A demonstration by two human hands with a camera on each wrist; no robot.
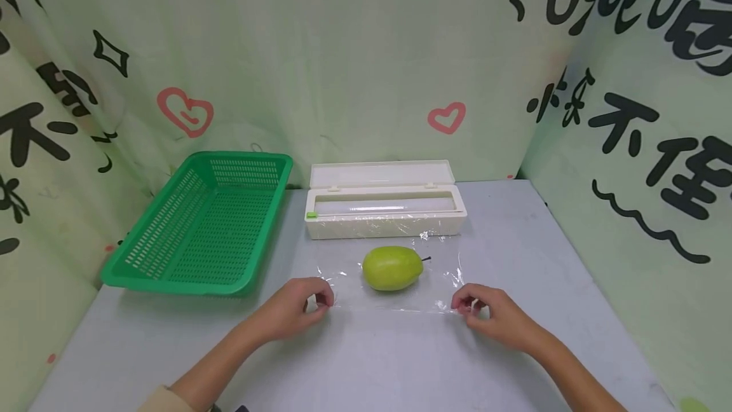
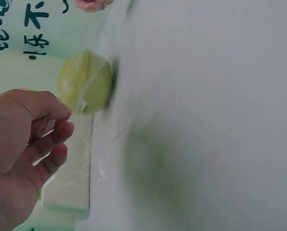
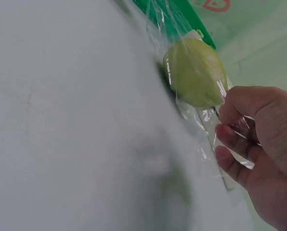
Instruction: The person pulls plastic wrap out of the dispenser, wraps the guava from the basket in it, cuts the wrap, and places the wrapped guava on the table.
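Clear film [image 1: 439, 280] has roomy tabletop [image 1: 391, 361] before its near edge, left hand [image 1: 293, 308] and right hand [image 1: 499, 316] pinching its corners.

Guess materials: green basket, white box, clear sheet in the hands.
Green basket: likely moulded plastic, slight sheen; uniform colour, regular perforations.
White box: probably rigid plastic, smooth; even colour, crisp edges, though coated metal isn't ruled out.
Clear sheet: looks like thin, glossy plastic film; see-through, creased, with bright glints. Exact polymer can't be told.
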